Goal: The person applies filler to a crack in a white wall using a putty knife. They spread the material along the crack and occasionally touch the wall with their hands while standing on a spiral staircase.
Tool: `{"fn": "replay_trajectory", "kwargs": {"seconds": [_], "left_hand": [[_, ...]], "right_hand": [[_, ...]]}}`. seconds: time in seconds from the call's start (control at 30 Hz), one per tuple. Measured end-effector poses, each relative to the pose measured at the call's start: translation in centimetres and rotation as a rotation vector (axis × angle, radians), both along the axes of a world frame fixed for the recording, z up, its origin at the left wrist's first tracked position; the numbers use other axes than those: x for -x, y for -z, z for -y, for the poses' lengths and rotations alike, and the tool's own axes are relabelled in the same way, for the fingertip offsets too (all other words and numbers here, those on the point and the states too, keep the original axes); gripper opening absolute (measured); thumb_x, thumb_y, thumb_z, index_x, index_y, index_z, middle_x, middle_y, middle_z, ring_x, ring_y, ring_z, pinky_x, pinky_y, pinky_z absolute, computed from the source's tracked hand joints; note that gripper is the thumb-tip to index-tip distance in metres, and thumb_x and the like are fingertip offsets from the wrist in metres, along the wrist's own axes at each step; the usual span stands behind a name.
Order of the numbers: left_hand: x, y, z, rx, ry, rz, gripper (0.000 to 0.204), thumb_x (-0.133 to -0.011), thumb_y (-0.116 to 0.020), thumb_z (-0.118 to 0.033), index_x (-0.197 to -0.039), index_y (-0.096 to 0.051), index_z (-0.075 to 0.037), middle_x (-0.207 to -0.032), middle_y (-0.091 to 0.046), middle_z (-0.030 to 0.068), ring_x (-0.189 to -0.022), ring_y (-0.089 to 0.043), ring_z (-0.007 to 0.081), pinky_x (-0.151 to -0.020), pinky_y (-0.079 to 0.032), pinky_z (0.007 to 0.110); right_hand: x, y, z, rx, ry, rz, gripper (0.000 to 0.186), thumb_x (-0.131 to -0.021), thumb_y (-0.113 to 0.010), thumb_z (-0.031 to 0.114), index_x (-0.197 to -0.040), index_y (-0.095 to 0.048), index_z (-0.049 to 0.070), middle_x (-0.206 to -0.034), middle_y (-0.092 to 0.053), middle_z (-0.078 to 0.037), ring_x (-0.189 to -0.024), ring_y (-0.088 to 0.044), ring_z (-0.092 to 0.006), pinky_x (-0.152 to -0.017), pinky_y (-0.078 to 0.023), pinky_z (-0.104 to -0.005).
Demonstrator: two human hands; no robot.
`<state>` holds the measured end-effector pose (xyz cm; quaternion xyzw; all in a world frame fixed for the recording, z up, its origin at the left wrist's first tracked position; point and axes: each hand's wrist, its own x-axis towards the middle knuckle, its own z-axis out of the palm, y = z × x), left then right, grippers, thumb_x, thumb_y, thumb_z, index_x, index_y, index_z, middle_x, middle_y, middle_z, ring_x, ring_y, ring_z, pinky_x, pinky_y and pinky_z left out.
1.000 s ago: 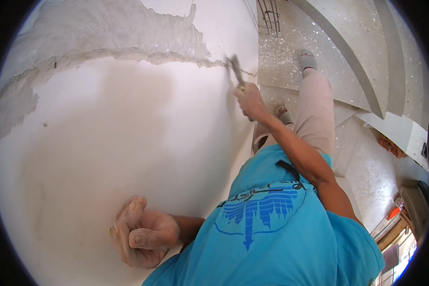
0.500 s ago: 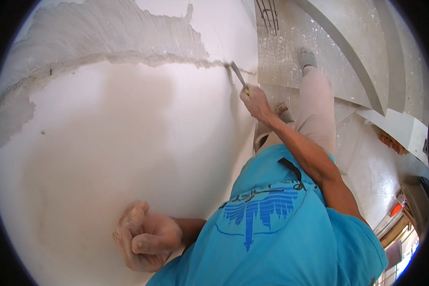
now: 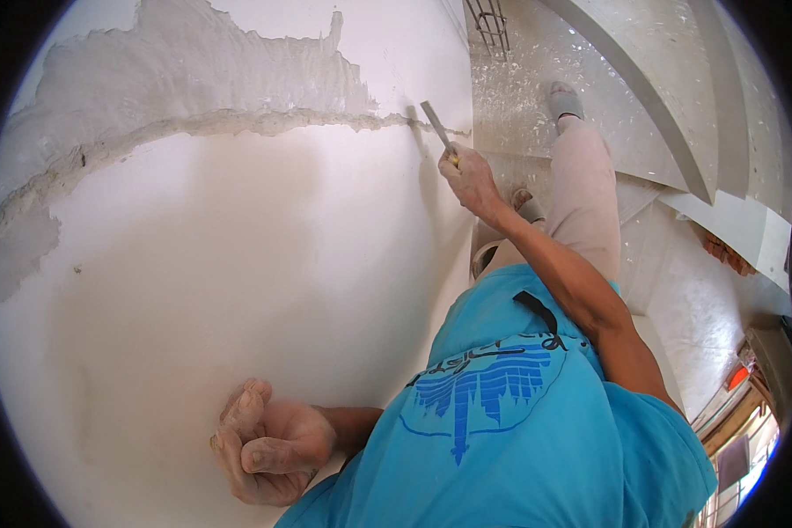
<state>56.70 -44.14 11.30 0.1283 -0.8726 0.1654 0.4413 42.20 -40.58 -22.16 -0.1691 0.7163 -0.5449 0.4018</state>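
Observation:
My right hand (image 3: 473,182) is closed round the handle of a narrow flat-bladed scraper (image 3: 436,123), where a bit of yellow shows at the grip. Its blade points up and left, beside a rough crack (image 3: 304,117) running across the white wall (image 3: 238,229); the blade tip looks slightly off the surface, with its shadow beside it. Grey bare plaster (image 3: 185,66) with ragged edges spreads above the crack. At lower left, my left hand (image 3: 277,444) is near the wall, dusty, its fingers curled in and thumb folded over. No object shows in it.
Splattered grey steps (image 3: 651,97) curve along the upper right. Thin metal bars (image 3: 491,26) stick out at the top. My sandalled foot (image 3: 565,101) rests on a pale step. Farther right are reddish bricks (image 3: 729,255) under a ledge and assorted items at the rim.
The scraper's tip has lifted from the crack, up and slightly left. My right hand has shifted a little up and left. My left hand has barely moved, staying curled.

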Motion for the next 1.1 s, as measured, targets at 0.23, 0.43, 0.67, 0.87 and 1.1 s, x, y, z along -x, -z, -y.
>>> {"fn": "replay_trajectory", "kwargs": {"seconds": [0.23,0.43,0.67,0.87,1.1], "left_hand": [[0.1,-0.5,-0.1,0.028,-0.001,0.069,0.025,-0.102,-0.042,-0.010,-0.098,-0.055,0.010,-0.057,-0.061,0.0159,-0.045,-0.061,0.0177,-0.043,-0.049,0.023],[0.1,-0.2,0.0,0.035,-0.018,0.040,0.025,-0.102,-0.044,-0.009,-0.097,-0.056,0.012,-0.057,-0.061,0.0165,-0.045,-0.062,0.0187,-0.046,-0.051,0.025],[0.7,0.0,-0.1,0.032,-0.032,-0.023,0.025,-0.101,-0.045,-0.008,-0.094,-0.056,0.014,-0.057,-0.060,0.0179,-0.045,-0.061,0.0196,-0.046,-0.051,0.027],[0.4,-0.5,-0.2,0.028,-0.033,0.033,0.025,-0.102,-0.044,-0.008,-0.097,-0.055,0.014,-0.057,-0.060,0.0168,-0.045,-0.061,0.0190,-0.046,-0.051,0.026],[0.3,-0.3,-0.1,0.019,-0.036,0.049,0.025,-0.102,-0.044,-0.010,-0.096,-0.055,0.012,-0.057,-0.061,0.0167,-0.045,-0.061,0.0198,-0.044,-0.049,0.025]], "right_hand": [[-1.7,-5.6,-0.3,0.210,-0.066,-0.163,0.014,-0.091,-0.054,0.014,-0.090,-0.054,0.000,-0.068,-0.055,-0.017,-0.060,-0.057,-0.0280,-0.060,-0.045,-0.0389],[-1.1,-6.7,0.9,0.218,-0.070,-0.146,0.020,-0.094,-0.054,0.019,-0.095,-0.054,-0.001,-0.074,-0.060,-0.026,-0.074,-0.061,-0.0442,-0.066,-0.045,-0.0504],[-0.5,-4.4,0.8,0.171,-0.011,-0.009,0.015,-0.090,-0.055,0.014,-0.089,-0.056,-0.001,-0.066,-0.053,-0.016,-0.062,-0.056,-0.0230,-0.061,-0.046,-0.0402],[-1.1,-3.7,1.8,0.143,0.000,-0.071,0.015,-0.090,-0.054,0.013,-0.087,-0.054,-0.001,-0.062,-0.050,-0.010,-0.062,-0.057,-0.0168,-0.060,-0.046,-0.0366],[-0.5,-6.1,1.2,0.275,0.000,-0.115,0.012,-0.090,-0.055,0.010,-0.087,-0.055,-0.001,-0.062,-0.050,-0.012,-0.060,-0.054,-0.0195,-0.058,-0.045,-0.0361]]}}
